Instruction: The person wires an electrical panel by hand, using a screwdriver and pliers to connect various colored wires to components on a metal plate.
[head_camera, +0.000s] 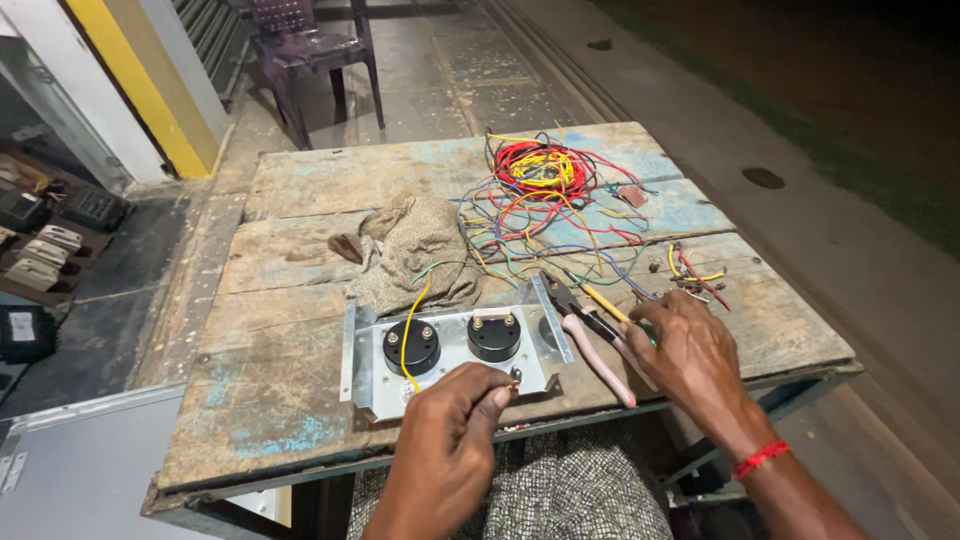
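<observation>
We are looking down at our lap, where a checked cloth (560, 495) is showing at the near edge of the wooden desk (270, 400). Our left hand (450, 440) is closing its fingertips on a small dark part, maybe a screw or terminal, at the near edge of the metal panel (450, 375); what it is exactly we cannot tell. Our right hand (695, 355), wearing a red thread on the wrist, is resting just right of the panel and gripping the pliers (590, 335) by their pink handles, with the nose pointing far and left toward the panel's right flange.

The panel is lying flat at the near middle of the desk, carrying two round black gauges (452, 342) side by side. A yellow wire (408, 335) is running from the left gauge's area up toward the rag (415, 250), which is lying crumpled just beyond the panel.

Farther and to the right, a tangle of wires (540, 195) in red, yellow, blue and green is spreading over the desk, with a few cut wire ends (692, 275) lying apart near the right edge. Beyond the desk, a dark plastic chair (310, 50) is standing on the pavement.
</observation>
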